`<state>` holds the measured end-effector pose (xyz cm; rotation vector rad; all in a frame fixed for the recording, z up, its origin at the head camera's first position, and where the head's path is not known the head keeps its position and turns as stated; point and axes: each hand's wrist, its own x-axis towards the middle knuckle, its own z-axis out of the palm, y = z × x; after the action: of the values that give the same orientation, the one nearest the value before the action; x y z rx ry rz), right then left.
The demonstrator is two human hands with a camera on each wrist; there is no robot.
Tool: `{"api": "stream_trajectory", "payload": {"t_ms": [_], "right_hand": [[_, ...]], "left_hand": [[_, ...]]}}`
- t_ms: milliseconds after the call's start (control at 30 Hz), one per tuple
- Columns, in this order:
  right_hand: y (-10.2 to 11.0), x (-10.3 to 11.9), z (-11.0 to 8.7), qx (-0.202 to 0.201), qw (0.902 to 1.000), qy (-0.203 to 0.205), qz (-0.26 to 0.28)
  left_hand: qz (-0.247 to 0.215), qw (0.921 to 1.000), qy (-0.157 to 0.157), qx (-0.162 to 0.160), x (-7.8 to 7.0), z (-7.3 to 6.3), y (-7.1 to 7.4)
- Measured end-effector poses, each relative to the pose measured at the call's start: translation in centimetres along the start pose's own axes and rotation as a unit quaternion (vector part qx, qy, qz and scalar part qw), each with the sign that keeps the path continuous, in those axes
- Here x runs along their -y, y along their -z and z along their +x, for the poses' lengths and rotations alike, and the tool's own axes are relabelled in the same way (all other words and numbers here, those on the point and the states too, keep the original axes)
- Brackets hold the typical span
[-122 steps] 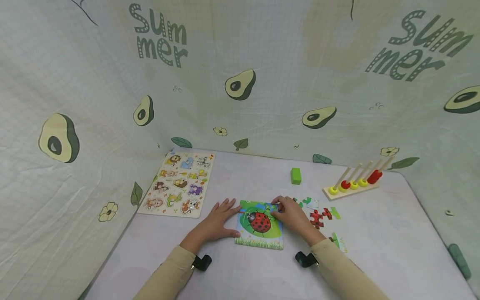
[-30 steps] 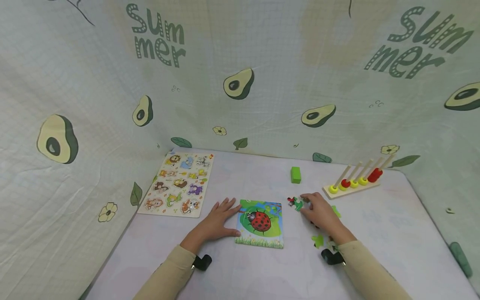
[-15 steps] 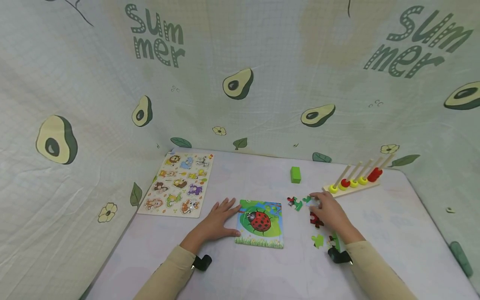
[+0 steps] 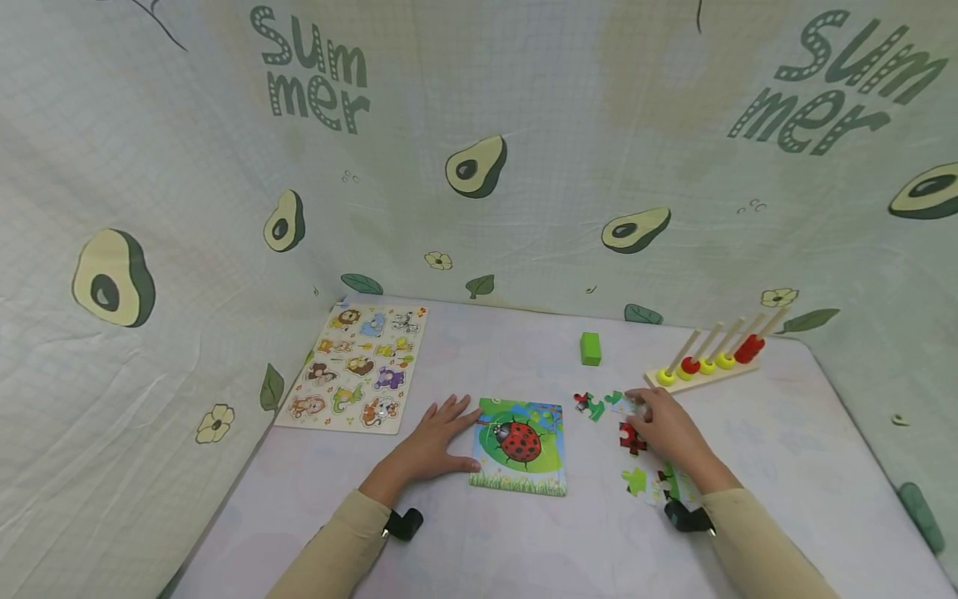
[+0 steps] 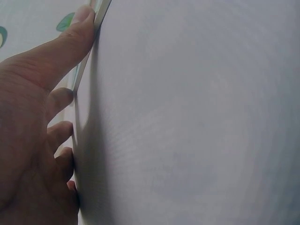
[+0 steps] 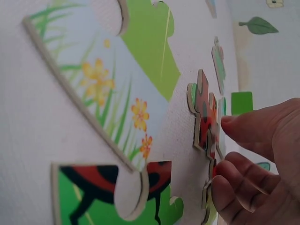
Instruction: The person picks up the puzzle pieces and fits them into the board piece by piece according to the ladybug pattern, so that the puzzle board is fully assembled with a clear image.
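Observation:
My left hand [image 4: 436,445] rests at the left edge of a square ladybug picture board [image 4: 518,448], its fingers spread on the table and thumb touching the lower left side. In the left wrist view the thumb [image 5: 77,35] lies along the board's edge. My right hand [image 4: 669,428] is over loose jigsaw pieces to the right, thumb and fingertips apart and loosely bent right by them. A red piece with black spots [image 4: 632,438] lies beside its fingers. A green piece [image 4: 634,481] and a flowered piece [image 6: 96,86] lie nearer the wrist. The hand hides part of the pile.
At the back left lies an animal peg puzzle board [image 4: 352,366]. A green block [image 4: 590,349] stands behind the loose pieces. A wooden stand with upright pegs and red and yellow beads [image 4: 703,366] is at the back right. Red and green pieces [image 4: 591,406] lie right of the ladybug board.
The right hand has left the ladybug board's upper right corner and moved right among the loose pieces, some of which have shifted. A green piece now lies in front. The left hand stays put.

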<state>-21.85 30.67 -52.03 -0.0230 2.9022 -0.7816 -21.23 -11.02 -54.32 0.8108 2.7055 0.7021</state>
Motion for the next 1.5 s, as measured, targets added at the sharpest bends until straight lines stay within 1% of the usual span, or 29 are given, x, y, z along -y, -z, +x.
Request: {"api": "stream_trajectory", "payload": {"t_ms": [367,500,600,700,867,1033,1167,1300,1500], "right_hand": [[0.1,-0.3,-0.8,-0.011,0.9998,0.007,-0.015],[0.5,-0.7,-1.3,-0.018,0.9996,0.019,-0.014],[0.8,-1.1,-1.6,-0.018,0.9996,0.020,-0.011],[1.1,-1.4,-2.0,-0.011,0.9997,0.017,-0.012],[1.4,-1.6,-2.8,0.017,0.9997,0.015,-0.006],[1.6,-1.6,-3.7,0.036,0.9990,0.028,-0.002],[1.9,-1.8,-4.3,0.042,0.9985,0.034,-0.008],[2.3,-2.2,-4.7,0.043,0.9987,0.027,-0.010],[2.7,-3.2,-5.3,0.027,0.9993,0.022,-0.015]], "left_hand": [[-0.002,1.0000,0.003,0.000,0.0,0.0,0.0],[-0.003,1.0000,0.001,-0.002,0.0,0.0,0.1],[-0.003,1.0000,0.000,-0.004,-0.1,0.0,0.2],[-0.002,1.0000,0.000,-0.003,-0.1,0.0,0.2],[-0.003,1.0000,0.000,-0.002,0.0,0.0,0.1],[-0.003,1.0000,0.000,-0.002,0.1,0.0,0.1],[-0.005,1.0000,-0.003,-0.002,-0.1,0.0,0.2],[-0.007,1.0000,-0.006,-0.003,-0.2,-0.1,0.3],[-0.005,1.0000,-0.004,-0.002,-0.1,0.0,0.1]]}}
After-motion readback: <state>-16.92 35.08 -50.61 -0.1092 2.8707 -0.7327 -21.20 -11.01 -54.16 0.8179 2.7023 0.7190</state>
